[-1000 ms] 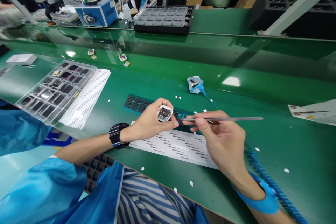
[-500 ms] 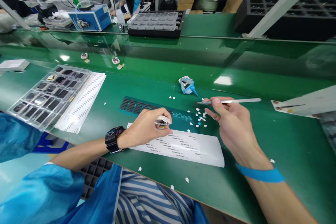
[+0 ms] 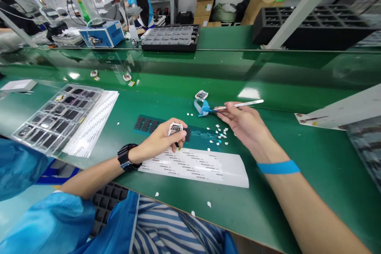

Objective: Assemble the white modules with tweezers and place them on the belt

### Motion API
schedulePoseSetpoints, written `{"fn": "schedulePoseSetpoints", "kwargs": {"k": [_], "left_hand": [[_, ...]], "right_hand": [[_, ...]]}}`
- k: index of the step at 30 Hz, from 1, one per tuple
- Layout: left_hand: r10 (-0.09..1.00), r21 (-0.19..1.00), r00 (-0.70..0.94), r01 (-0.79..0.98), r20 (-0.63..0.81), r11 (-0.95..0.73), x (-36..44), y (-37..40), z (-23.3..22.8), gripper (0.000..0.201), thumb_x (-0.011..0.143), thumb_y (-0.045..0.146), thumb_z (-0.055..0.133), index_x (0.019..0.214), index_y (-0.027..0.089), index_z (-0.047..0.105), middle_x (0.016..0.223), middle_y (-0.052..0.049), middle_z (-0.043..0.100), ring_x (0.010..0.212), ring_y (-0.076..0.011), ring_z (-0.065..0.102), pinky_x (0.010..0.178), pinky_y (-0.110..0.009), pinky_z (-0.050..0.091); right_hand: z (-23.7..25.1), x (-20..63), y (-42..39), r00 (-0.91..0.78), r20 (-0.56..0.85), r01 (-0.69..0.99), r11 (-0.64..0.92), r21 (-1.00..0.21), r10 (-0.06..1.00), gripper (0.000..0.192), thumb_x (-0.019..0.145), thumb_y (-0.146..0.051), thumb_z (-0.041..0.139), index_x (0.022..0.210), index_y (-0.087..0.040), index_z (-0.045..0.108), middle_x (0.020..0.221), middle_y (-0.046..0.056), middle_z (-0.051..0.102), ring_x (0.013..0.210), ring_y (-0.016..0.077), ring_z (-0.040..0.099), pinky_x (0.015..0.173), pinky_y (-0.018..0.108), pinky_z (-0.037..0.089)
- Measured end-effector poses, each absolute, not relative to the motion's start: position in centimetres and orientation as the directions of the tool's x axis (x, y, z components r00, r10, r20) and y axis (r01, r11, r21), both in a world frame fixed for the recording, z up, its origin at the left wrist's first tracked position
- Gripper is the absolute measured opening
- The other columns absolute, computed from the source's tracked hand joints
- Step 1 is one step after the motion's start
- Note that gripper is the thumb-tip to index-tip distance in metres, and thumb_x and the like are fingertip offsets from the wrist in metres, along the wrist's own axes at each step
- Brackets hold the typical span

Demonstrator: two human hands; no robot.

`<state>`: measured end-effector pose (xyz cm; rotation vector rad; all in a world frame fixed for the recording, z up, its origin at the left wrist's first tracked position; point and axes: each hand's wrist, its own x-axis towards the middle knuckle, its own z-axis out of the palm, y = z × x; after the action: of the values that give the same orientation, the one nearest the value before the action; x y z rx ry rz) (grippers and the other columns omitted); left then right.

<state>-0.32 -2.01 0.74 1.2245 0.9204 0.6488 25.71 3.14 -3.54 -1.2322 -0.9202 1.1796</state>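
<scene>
In the head view, my left hand (image 3: pixel 163 137) is closed around a small white-rimmed watch-like housing (image 3: pixel 175 128), its circuitry turned upward. My right hand (image 3: pixel 242 121) pinches metal tweezers (image 3: pixel 247 104), their tips pointing left at a blue looped strip (image 3: pixel 203 108). Whether the tips grip the strip I cannot tell. Just behind the strip lies another white housing (image 3: pixel 201 94) with parts inside. Small white stickers (image 3: pixel 220 135) are scattered below my right hand. Beneath my left hand are a printed white sheet (image 3: pixel 196 166) and a dark green mat with black pads (image 3: pixel 145 123).
A clear tray of dark pieces (image 3: pixel 56 115) rests on another printed sheet (image 3: pixel 95 123) at left. Two more opened housings, one a white housing (image 3: pixel 127 77), sit farther back. A raised shelf carries a blue box (image 3: pixel 102 33) and black trays (image 3: pixel 309 27). Someone stands beyond it.
My right hand and the tweezers have moved left to the blue strip, which now sits lower and more apart from the rear housing. My left hand has turned its housing face up.
</scene>
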Motion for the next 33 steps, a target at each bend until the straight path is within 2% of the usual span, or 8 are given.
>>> {"fn": "schedulePoseSetpoints", "kwargs": {"k": [4, 7, 10, 12, 15, 19, 23, 33], "left_hand": [[0.841, 0.929, 0.480, -0.126, -0.249, 0.348, -0.5, -1.7, 0.8, 0.043, 0.087, 0.054, 0.067, 0.108, 0.018, 0.055, 0.085, -0.001, 0.063, 0.077, -0.0125, 0.065, 0.063, -0.024, 0.052], [0.822, 0.859, 0.496, -0.253, -0.279, 0.444, -0.7, -1.5, 0.8, 0.042, 0.095, 0.052, 0.057, 0.118, 0.016, 0.059, 0.096, -0.009, 0.071, 0.092, -0.0187, 0.072, 0.082, -0.033, 0.056], [0.792, 0.791, 0.537, -0.331, -0.290, 0.514, -0.8, -1.4, 0.9, 0.038, 0.101, 0.040, 0.050, 0.130, 0.017, 0.057, 0.108, -0.013, 0.075, 0.103, -0.0211, 0.073, 0.096, -0.037, 0.054], [0.772, 0.769, 0.566, -0.344, -0.289, 0.539, -0.9, -1.5, 1.0, 0.037, 0.102, 0.036, 0.048, 0.134, 0.019, 0.056, 0.112, -0.013, 0.075, 0.107, -0.0211, 0.072, 0.099, -0.036, 0.053], [0.747, 0.772, 0.594, -0.310, -0.298, 0.555, -0.8, -1.7, 1.2, 0.034, 0.101, 0.036, 0.052, 0.130, 0.020, 0.058, 0.115, -0.014, 0.074, 0.110, -0.0212, 0.071, 0.100, -0.036, 0.053], [0.733, 0.794, 0.607, -0.261, -0.306, 0.549, -0.5, -1.9, 1.2, 0.028, 0.099, 0.039, 0.056, 0.121, 0.021, 0.059, 0.108, -0.011, 0.076, 0.103, -0.0180, 0.073, 0.097, -0.035, 0.054], [0.710, 0.810, 0.642, -0.232, -0.288, 0.539, -0.4, -2.2, 1.2, 0.033, 0.092, 0.048, 0.062, 0.112, 0.023, 0.063, 0.100, -0.006, 0.073, 0.098, -0.0151, 0.071, 0.089, -0.031, 0.056], [0.686, 0.815, 0.678, -0.223, -0.265, 0.535, -0.3, -2.6, 1.5, 0.036, 0.082, 0.052, 0.071, 0.101, 0.022, 0.072, 0.090, -0.001, 0.065, 0.090, -0.0134, 0.066, 0.085, -0.030, 0.058]], "right_hand": [[-1.6, 28.9, 1.6, 0.223, -0.089, -0.143, -0.057, -0.988, 0.971, 0.023, 0.074, -0.044, 0.084, 0.078, -0.025, 0.071, 0.088, 0.007, 0.077, 0.100, 0.0281, 0.074, 0.093, 0.044, 0.061], [-0.2, 30.9, 0.4, 0.365, -0.129, -0.010, -0.134, -0.991, 0.922, 0.026, 0.072, -0.043, 0.086, 0.067, -0.023, 0.071, 0.073, 0.009, 0.075, 0.084, 0.0292, 0.075, 0.073, 0.041, 0.063], [1.2, 30.5, -0.7, 0.481, -0.044, 0.055, -0.081, -0.995, 0.875, 0.024, 0.070, -0.039, 0.089, 0.071, -0.023, 0.072, 0.072, 0.008, 0.073, 0.078, 0.0259, 0.074, 0.056, 0.034, 0.056], [2.1, 28.6, -1.7, 0.552, 0.132, 0.133, 0.069, -0.989, 0.824, 0.026, 0.069, -0.042, 0.090, 0.072, -0.024, 0.071, 0.068, 0.005, 0.069, 0.075, 0.0248, 0.073, 0.049, 0.032, 0.049], [2.9, 24.6, -3.6, 0.384, 0.237, 0.185, 0.177, -0.967, 0.892, 0.024, 0.080, -0.052, 0.079, 0.081, -0.029, 0.070, 0.078, 0.003, 0.074, 0.076, 0.0244, 0.073, 0.064, 0.039, 0.057], [2.5, 20.5, -5.9, 0.165, 0.320, 0.261, 0.271, -0.926, 0.933, 0.018, 0.086, -0.045, 0.075, 0.080, -0.029, 0.069, 0.076, 0.001, 0.076, 0.061, 0.0207, 0.072, 0.056, 0.036, 0.059], [1.4, 19.2, -7.0, -0.028, 0.452, 0.325, 0.435, -0.839, 0.892, 0.006, 0.092, -0.033, 0.070, 0.087, -0.030, 0.071, 0.083, 0.001, 0.078, 0.078, 0.0224, 0.076, 0.068, 0.037, 0.062], [1.2, 19.0, -7.3, -0.132, 0.468, 0.290, 0.486, -0.824, 0.874, 0.016, 0.092, -0.018, 0.067, 0.088, -0.032, 0.074, 0.085, -0.001, 0.079, 0.082, 0.0234, 0.078, 0.074, 0.038, 0.065]]}}
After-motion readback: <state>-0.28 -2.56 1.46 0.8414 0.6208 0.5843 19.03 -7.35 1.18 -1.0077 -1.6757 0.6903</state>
